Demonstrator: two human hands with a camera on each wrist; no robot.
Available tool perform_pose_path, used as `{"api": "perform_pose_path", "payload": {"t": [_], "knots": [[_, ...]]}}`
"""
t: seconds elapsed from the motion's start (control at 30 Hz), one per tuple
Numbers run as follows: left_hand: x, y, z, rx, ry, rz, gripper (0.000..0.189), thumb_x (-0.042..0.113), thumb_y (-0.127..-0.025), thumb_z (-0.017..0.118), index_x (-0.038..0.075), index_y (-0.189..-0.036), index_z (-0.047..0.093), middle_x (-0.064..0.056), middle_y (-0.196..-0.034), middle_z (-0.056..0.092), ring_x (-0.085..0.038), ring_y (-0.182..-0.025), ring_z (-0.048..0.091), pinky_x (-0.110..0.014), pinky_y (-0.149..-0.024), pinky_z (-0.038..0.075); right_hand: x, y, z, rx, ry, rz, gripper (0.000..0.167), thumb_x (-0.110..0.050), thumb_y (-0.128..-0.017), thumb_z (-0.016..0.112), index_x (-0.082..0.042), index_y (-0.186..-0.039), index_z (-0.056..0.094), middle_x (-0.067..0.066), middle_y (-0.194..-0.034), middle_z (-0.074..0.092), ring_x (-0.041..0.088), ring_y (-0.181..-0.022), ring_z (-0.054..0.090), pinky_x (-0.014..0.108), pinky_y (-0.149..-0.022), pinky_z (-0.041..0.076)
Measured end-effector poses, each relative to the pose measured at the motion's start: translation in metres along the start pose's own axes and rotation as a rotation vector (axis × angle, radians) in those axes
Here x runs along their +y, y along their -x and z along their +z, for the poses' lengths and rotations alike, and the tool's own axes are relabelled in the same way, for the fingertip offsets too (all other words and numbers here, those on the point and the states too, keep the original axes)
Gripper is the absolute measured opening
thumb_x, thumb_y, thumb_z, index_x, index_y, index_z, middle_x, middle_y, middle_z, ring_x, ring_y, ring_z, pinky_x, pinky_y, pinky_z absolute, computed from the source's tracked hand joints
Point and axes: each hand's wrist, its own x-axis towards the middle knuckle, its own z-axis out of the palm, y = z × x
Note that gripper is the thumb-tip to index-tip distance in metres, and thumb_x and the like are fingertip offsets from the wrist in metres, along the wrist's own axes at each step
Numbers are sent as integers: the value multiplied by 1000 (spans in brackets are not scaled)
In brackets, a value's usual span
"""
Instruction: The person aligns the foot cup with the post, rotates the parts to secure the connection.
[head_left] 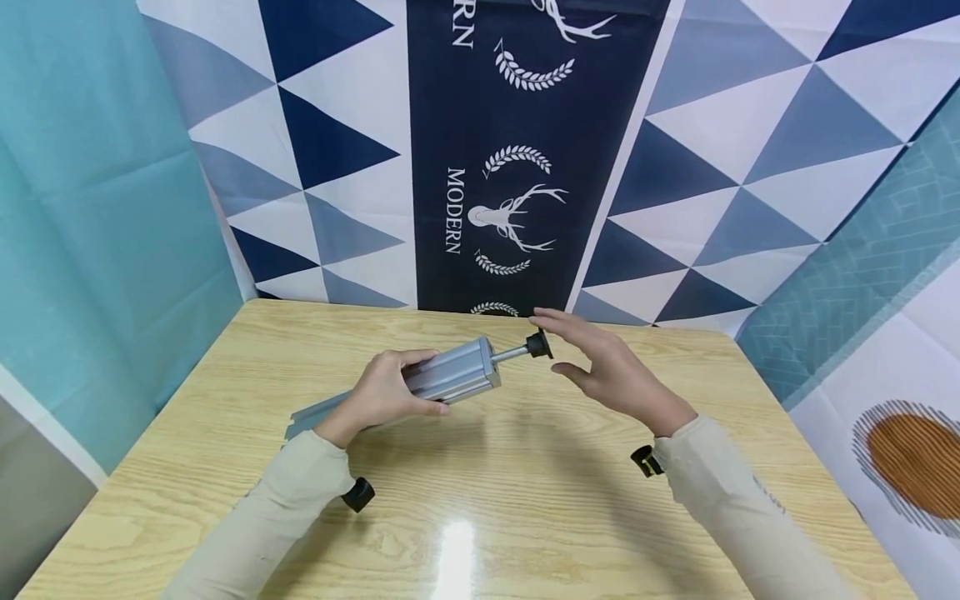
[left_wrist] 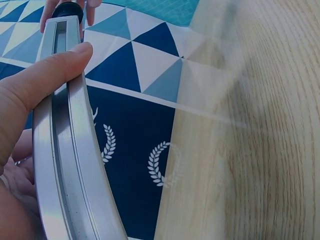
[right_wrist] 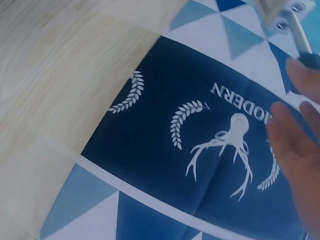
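Where left grip (head_left: 387, 388) wraps, metal bar (head_left: 457, 372) partly hidden

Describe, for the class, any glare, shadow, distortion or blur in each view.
Head view: white glare on the pale wood-grain table, with soft shadows; left wrist view: the silver grooved metal bar looks bowed, likely lens distortion, since the head view shows straight edges; right wrist view: hazy and washed out, the right hand soft-edged.
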Motion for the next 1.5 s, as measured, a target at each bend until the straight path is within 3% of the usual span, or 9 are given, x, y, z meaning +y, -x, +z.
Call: {"api": "perform_pose_path", "payload": {"t": [0.2, 0.4, 0.6, 0.73, 0.87, 1.07, 1.2, 1.37, 1.5], "knots": [[-1, 1, 1, 0, 30, 0, 84, 33, -59, 92, 9, -132, 59, -10, -117, 65, -19, -91, 61, -35, -78, 50, 3, -4, 3, 53, 81, -110, 76, 13, -75, 74, -16, -140, 49, 7, -132, 59, 26, -116, 60, 40, -91, 49], [-2, 3, 0, 1, 45, -14, 83, 31, -60, 92, 10, -133, 58, -10, -119, 64, -20, -93, 61, -36, -79, 50, 3, -3, 2, -29, 37, -70, 74, 7, -79, 72, -15, -144, 43, 7, -127, 60, 23, -104, 65, 38, -86, 52], [-4, 3, -1, -8, 38, -19, 83, 31, -59, 92, 10, -132, 59, -9, -119, 64, -19, -92, 60, -35, -79, 50, 3, -1, 7, -87, -68, 26, 56, -8, -90, 65, -3, -142, 44, 9, -117, 64, 19, -95, 67, 40, -83, 53], [-4, 3, -1, -8, 30, -12, 82, 31, -60, 92, 9, -132, 59, -10, -119, 64, -19, -91, 60, -35, -78, 50, 2, 0, 13, -57, -145, 106, 40, -17, -96, 59, 2, -131, 53, 5, -100, 70, 14, -88, 67, 38, -80, 53], [-3, 4, -1, -4, 14, 1, 80, 29, -61, 92, 8, -131, 60, -11, -118, 65, -19, -91, 60, -35, -78, 50, -1, -1, 18, -18, -221, 238, 30, -27, -99, 55, -3, -113, 64, 1, -81, 69, 12, -72, 66, 35, -71, 52], [-2, 4, 3, -9, 6, 7, 80, 31, -61, 92, 7, -131, 60, -11, -117, 65, -19, -91, 60, -35, -78, 50, -7, -4, 19, -24, -270, 484, 47, -49, -97, 49, -8, -86, 70, -1, -62, 65, 18, -59, 63, 33, -63, 49], [-1, 4, 4, 1, 9, 8, 80, 31, -59, 92, 8, -130, 61, -10, -117, 66, -18, -90, 61, -34, -77, 50, -8, -5, 17, -37, -336, 562, 54, -53, -96, 48, -6, -80, 69, 5, -64, 66, 20, -59, 64, 35, -63, 52], [-3, 5, 4, 6, -18, 14, 80, 30, -59, 92, 9, -129, 62, -9, -119, 65, -18, -92, 61, -36, -79, 50, -6, -3, 16, -78, -293, 481, 51, -48, -98, 48, -3, -97, 71, 5, -75, 70, 19, -69, 68, 37, -67, 54], [-3, 6, 3, -10, -36, 15, 81, 35, -58, 92, 11, -130, 62, -9, -119, 65, -18, -94, 61, -37, -80, 50, -4, 1, 11, -80, -143, 297, 48, -41, -92, 62, -8, -127, 62, 5, -109, 70, 21, -93, 68, 41, -80, 53]]}}
